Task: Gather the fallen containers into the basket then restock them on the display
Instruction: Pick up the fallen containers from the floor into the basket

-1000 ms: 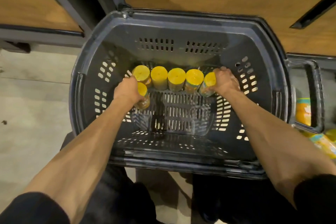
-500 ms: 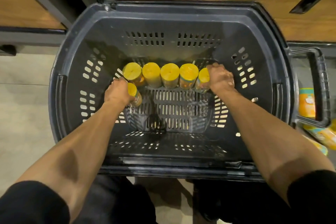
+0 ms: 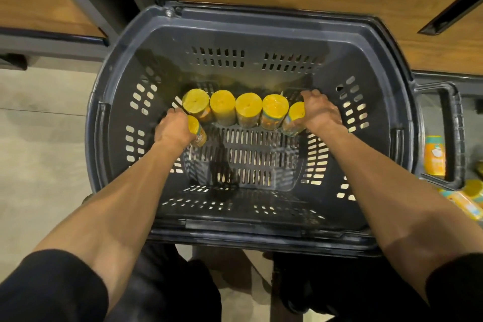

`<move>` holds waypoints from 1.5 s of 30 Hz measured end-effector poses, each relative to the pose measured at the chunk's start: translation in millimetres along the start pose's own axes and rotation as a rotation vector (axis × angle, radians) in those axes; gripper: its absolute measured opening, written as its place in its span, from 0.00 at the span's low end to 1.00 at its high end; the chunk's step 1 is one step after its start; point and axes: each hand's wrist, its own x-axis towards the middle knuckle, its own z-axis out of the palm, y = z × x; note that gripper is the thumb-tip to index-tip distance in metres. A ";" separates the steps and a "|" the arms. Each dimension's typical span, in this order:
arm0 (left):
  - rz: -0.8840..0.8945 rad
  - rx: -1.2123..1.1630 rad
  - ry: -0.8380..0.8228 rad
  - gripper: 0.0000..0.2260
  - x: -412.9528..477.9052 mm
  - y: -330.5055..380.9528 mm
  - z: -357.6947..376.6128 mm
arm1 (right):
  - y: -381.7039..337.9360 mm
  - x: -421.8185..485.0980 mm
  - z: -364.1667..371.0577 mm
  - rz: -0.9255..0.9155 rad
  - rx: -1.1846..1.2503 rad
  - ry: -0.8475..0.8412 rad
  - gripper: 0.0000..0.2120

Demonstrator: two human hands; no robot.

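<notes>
Containers (image 3: 248,108) stand in a row along the far wall of the basket (image 3: 261,12).
Left hand (image 3: 173,129) and right hand (image 3: 320,112) each grip one by the row's ends, likely packing them tight.

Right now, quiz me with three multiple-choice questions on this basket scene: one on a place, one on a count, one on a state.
1. Where do containers lie outside the basket?
A. To its left
B. Balanced on its rim
C. To its right, by the handle
2. How many yellow-lidded containers are inside the basket, held ones included?
A. Four
B. Six
C. Eight
3. What is the left hand doing?
A. Gripping a container
B. Resting flat on the rim
C. Hanging empty
Answers: 1 C, one shows through the handle's opening. 2 B, four stand free in a row and each of the hands holds one more. 3 A, its fingers curl round one in front of the row, while the right hand grips the end one.
</notes>
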 end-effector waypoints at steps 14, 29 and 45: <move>0.272 0.219 0.011 0.20 -140.8 36.0 -171.3 | -31.2 -126.5 -164.2 -0.067 -0.026 -0.145 0.26; 0.411 0.306 0.047 0.22 -298.1 170.7 -434.7 | 4.3 -254.0 -461.2 -0.135 -0.081 -0.042 0.23; 0.717 0.329 0.131 0.23 -374.9 309.7 -485.1 | 120.7 -333.1 -531.3 0.055 0.106 0.009 0.25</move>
